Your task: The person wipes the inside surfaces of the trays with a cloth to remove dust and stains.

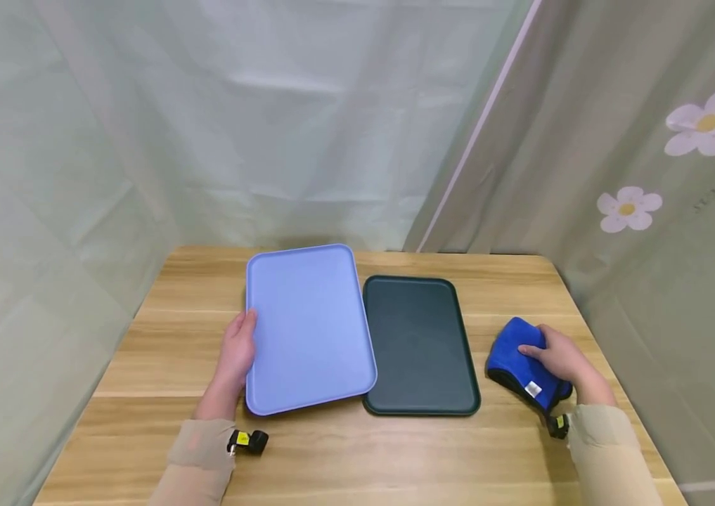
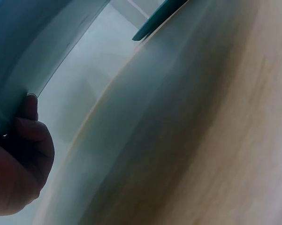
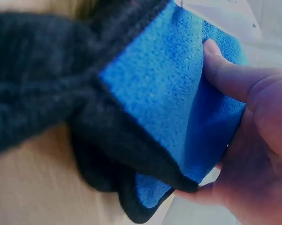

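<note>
In the head view my left hand (image 1: 238, 351) grips the left edge of a light blue tray (image 1: 309, 330), thumb on the upper face and fingers underneath. The tray is tilted up off the table, and the left wrist view shows its shaded underside. My right hand (image 1: 559, 355) holds a folded blue cloth (image 1: 517, 351) with black edging and a small white tag, the thumb lying across its top. The right wrist view shows the cloth (image 3: 155, 84) pinched between thumb and fingers. Flat between the two hands lies a dark green tray (image 1: 420, 344), its left side close under the blue tray's edge.
The wooden table (image 1: 357, 457) has a rounded far right corner. Pale curtains (image 1: 306, 126) hang behind and on both sides of it, with white flowers (image 1: 629, 209) printed on the right one. A small black device (image 1: 249, 441) is worn on each wrist.
</note>
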The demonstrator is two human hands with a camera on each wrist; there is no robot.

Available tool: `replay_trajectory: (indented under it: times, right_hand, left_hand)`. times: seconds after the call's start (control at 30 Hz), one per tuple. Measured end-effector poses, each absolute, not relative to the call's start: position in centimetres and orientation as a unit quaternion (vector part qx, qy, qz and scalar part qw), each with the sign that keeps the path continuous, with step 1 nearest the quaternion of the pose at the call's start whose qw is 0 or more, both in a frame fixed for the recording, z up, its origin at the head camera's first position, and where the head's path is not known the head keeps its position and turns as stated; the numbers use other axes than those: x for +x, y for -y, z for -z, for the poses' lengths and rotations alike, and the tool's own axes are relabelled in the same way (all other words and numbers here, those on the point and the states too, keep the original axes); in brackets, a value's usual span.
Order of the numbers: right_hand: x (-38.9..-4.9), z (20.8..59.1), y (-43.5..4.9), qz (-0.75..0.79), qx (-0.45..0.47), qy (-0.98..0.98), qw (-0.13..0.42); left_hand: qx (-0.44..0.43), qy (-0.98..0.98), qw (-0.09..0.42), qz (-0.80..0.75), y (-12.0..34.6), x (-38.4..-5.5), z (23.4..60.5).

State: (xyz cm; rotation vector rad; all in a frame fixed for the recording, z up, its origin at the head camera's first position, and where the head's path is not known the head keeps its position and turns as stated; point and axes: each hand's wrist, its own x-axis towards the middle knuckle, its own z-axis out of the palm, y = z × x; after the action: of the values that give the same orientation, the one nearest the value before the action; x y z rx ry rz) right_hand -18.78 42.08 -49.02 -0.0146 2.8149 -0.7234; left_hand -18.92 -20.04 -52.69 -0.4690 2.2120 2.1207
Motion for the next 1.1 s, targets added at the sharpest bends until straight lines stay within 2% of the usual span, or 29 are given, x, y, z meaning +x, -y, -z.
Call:
replay_trajectory:
  times: [0.5, 0.8, 0.9, 1.1]
  right_hand:
    - [-17.3, 49.4, -41.9, 0.329, -0.030, -0.943, 0.033]
    - [-17.9, 46.6, -37.6, 0.432, -0.035, -0.898, -0.070]
    - [-18.5, 45.2, -35.3, 0.487, -0.041, -0.870, -0.068]
    - [-19.4, 42.3, -30.7, 0.602, -0.053, -0.797, 0.001]
  left_hand:
    - [-0.153, -0.727, 0.022, -0.669, 19.7, -18.1, 53.0]
    - [-0.148, -0.708, 0.002, -0.690, 18.9, -18.2, 52.4]
    - [-0.142, -0.704, -0.005, -0.696, 18.3, -18.4, 52.4]
    - [-0.124, -0.706, -0.007, -0.697, 16.9, -18.6, 52.4]
